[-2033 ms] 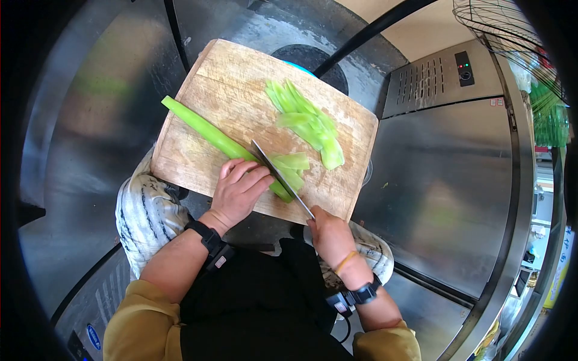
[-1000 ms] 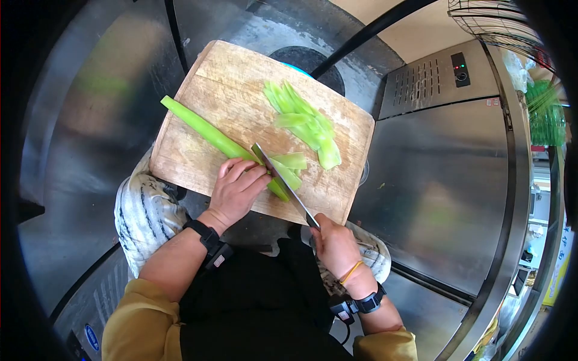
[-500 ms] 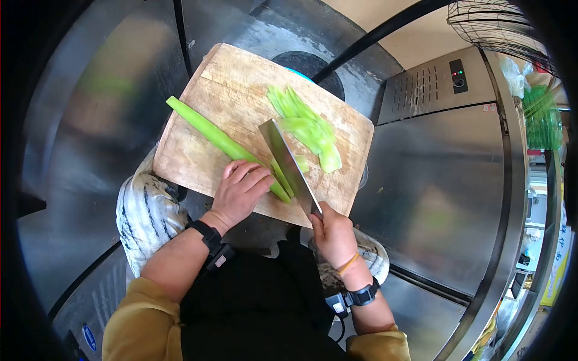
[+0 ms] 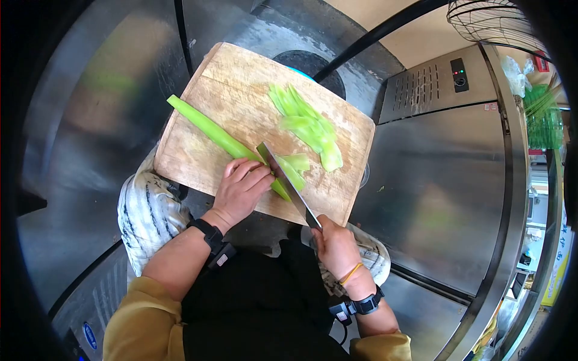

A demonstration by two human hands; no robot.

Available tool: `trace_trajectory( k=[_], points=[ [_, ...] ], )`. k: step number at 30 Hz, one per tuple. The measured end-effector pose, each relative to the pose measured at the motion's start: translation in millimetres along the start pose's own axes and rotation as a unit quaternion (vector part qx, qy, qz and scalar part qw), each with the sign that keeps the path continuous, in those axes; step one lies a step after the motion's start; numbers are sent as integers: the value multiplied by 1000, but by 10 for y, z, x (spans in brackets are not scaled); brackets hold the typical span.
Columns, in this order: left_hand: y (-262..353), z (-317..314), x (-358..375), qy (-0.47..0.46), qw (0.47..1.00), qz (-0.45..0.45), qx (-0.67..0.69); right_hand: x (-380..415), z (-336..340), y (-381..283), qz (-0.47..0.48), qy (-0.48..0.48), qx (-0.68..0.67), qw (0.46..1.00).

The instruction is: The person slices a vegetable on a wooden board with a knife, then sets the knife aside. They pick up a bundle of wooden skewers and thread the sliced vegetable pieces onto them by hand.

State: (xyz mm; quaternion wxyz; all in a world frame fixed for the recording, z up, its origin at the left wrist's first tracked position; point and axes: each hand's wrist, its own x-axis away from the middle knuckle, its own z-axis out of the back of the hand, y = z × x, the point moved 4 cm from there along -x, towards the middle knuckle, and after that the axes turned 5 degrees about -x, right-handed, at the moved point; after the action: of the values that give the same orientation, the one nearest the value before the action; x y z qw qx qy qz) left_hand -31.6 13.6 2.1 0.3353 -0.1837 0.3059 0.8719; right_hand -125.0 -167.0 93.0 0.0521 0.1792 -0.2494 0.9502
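Note:
A long green celery stalk point(image 4: 211, 129) lies slantwise across the wooden cutting board point(image 4: 232, 72). My left hand point(image 4: 242, 191) presses down on its near end with curled fingers. My right hand point(image 4: 338, 246) is closed round the handle of a cleaver point(image 4: 288, 183), whose blade stands on the celery just right of my left fingertips. Freshly cut pieces point(image 4: 295, 169) lie against the blade's right side. Farther right, a pile of thin pale-green slices point(image 4: 307, 127) rests on the board. The blade and my fingers hide part of the stalk.
The board sits over my knees, with trousers point(image 4: 150, 210) showing on both sides. A steel cabinet point(image 4: 433, 186) stands close on the right, a metal wall point(image 4: 90, 132) on the left. A dark bar point(image 4: 379, 36) crosses above the board's far side.
The cleaver has come down and left onto the celery, beside my left fingers. A cut piece now lies spread to the blade's right. My left hand has hardly moved.

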Motion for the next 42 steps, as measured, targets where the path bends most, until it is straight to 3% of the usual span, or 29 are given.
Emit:
trace_trajectory(
  k=[13,19,34,42],
  points=[
    [-16,10,-13,0,1000,7,7,-451,-294,47,27,32,-17,999],
    [-16,-7,18,2,1000,12,12,-300,-89,3,41,78,-65,994],
    [-15,-17,20,0,1000,10,3,-113,-64,-15,-1,-1,-23,1000],
    [-10,-6,17,0,1000,13,4,-335,-255,4,23,1,-10,1000]
  ],
)
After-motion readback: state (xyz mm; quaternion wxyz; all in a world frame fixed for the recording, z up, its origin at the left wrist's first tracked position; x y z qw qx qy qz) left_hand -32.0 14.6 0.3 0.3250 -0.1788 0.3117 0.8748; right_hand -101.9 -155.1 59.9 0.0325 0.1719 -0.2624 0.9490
